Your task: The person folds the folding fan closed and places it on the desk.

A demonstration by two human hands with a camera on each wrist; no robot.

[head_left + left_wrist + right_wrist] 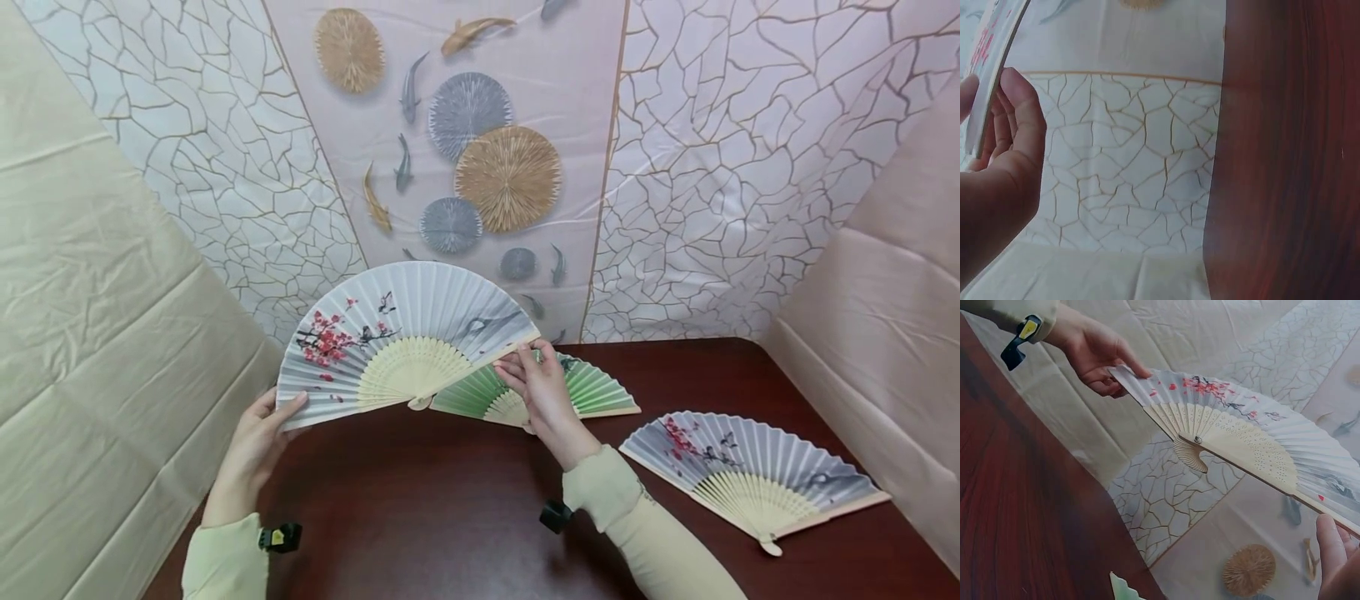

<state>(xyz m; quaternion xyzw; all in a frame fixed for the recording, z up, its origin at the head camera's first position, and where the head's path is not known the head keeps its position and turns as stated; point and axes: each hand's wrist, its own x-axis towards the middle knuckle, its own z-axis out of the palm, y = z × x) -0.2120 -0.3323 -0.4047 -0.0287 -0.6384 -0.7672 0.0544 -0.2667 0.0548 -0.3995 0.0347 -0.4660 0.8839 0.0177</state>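
Spread wide, a white-to-grey folding fan (420, 308) with red blossoms and pale ribs is held up above the table between both hands. My left hand (258, 446) pinches its left edge, thumb on the painted face and fingers behind, as the left wrist view also shows. At the opposite end, my right hand (542, 392) grips the outer guard rib near the tip. Behind that hand, a green folding fan (611, 387) lies spread on the table, partly covered by the held fan and the hand. The held fan's rivet (1197, 440) shows in the right wrist view.
A second grey fan with red blossoms (750, 458) lies spread at the right of the dark red-brown table (405, 517). Beige cloth (135, 333) walls in the left side, and a patterned cloth (690, 208) with crackle lines, fish and round shapes hangs at the back.
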